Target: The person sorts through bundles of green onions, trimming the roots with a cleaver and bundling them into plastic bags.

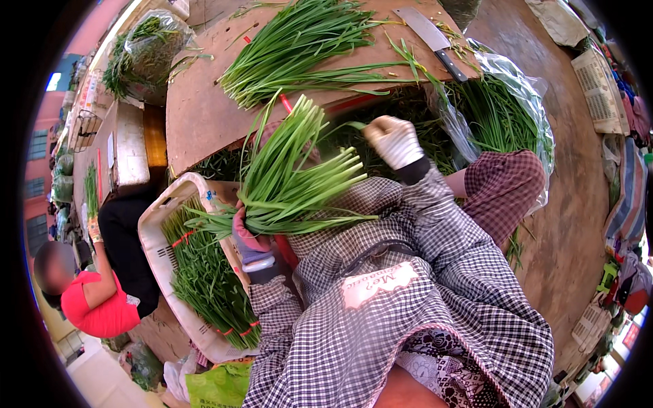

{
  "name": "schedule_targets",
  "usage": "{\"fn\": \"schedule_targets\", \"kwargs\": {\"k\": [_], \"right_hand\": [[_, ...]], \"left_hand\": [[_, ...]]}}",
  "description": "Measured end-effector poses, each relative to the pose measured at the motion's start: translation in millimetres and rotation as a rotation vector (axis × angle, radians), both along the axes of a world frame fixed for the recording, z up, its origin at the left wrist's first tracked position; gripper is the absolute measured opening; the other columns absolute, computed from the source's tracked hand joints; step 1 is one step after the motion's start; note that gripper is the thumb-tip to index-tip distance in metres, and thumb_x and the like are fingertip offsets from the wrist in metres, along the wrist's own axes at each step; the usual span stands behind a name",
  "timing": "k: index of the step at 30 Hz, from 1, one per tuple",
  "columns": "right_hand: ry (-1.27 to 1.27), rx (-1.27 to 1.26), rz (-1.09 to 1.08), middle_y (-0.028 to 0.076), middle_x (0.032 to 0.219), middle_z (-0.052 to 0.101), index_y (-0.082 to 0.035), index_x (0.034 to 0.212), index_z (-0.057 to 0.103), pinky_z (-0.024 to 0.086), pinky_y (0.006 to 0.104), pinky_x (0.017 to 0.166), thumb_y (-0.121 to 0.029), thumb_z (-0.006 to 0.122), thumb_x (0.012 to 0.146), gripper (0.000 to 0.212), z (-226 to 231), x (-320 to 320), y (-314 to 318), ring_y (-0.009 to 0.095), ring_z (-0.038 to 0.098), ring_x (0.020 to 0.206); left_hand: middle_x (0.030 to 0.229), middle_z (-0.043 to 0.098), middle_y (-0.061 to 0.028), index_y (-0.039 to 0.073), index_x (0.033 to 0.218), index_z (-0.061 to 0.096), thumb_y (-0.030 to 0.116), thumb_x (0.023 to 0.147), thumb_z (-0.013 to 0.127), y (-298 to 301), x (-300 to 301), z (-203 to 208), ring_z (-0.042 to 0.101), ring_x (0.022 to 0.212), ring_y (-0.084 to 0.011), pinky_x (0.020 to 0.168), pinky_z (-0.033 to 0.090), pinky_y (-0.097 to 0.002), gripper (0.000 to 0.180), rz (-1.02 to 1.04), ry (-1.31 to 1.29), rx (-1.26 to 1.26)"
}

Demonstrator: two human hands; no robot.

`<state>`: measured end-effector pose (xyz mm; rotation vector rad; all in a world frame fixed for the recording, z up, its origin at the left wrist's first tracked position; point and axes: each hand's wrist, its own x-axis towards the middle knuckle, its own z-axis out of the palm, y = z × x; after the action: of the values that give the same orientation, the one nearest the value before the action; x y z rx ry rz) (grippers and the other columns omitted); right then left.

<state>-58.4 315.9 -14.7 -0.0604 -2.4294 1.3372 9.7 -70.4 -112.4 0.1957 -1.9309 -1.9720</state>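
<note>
Person seated in a checked smock (326,333); left hand (249,236), gloved, clamped around the lower leafy part of a loose bunch of green stalks (289,183), held up over the lap, pale cut ends fanned up and to the right; right hand (396,141), white-gloved, slightly blurred, fingers together on a thin green blade (350,125) just beside that bunch; white plastic crate (151,228) at the person's left, tilted, holding greens tied with red bands (211,279); clear plastic bag (534,88) of greens by the right knee; ahead, the brown table (204,126) carries a loose green pile (299,47), with a cleaver (428,34) to its right, dark handle toward the person; off left, a co-worker in a red top (102,304) has a gloved hand on a green bundle (91,190).
</note>
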Motion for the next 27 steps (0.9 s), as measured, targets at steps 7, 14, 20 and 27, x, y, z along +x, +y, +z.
{"fn": "schedule_targets", "kwargs": {"k": [7,14,20,27], "right_hand": [[-0.443,-0.112,0.254,0.014,0.087,0.07,0.001,0.106,0.067,0.052,0.0273,0.075,-0.022,0.067,0.081,0.034,40.1,35.1,35.4,0.016,0.066,0.08],[-0.517,-0.617,0.388,0.007,0.089,0.071,0.001,0.112,0.066,0.047,0.0182,0.052,-0.014,0.062,0.084,0.032,39.1,31.3,-1.0,0.004,0.057,0.058],[-0.579,-0.385,0.431,0.006,0.077,0.068,0.001,0.102,0.068,0.048,0.0246,0.058,-0.024,0.064,0.083,0.032,46.0,34.0,-5.7,0.009,0.058,0.062],[-0.559,-0.852,0.288,0.0,0.065,0.062,-0.001,0.09,0.069,0.04,0.0196,0.048,-0.013,0.075,0.074,0.021,25.7,28.7,-47.9,0.003,0.05,0.053]], "left_hand": [[0.117,0.061,-0.0148,-0.001,0.115,0.057,0.017,0.092,0.048,-16.4,8.6,-14.2,0.059,0.107,-0.0232,0.094,0.048,-0.0363,0.03,0.047,-0.167,0.524],[0.119,0.059,-0.015,0.001,0.124,0.051,0.017,0.092,0.047,14.3,1.4,22.7,0.061,0.106,-0.0264,0.092,0.052,-0.041,0.037,0.012,-0.226,0.529],[0.121,0.058,-0.0152,0.003,0.125,0.05,0.017,0.092,0.045,23.2,-4.2,38.1,0.06,0.108,-0.0275,0.093,0.051,-0.0432,0.037,0.008,-0.304,0.832],[0.121,0.058,-0.0147,0.004,0.126,0.049,0.018,0.091,0.046,29.9,-5.9,46.6,0.059,0.107,-0.0285,0.093,0.051,-0.0429,0.038,-0.005,-0.275,0.845]]}}
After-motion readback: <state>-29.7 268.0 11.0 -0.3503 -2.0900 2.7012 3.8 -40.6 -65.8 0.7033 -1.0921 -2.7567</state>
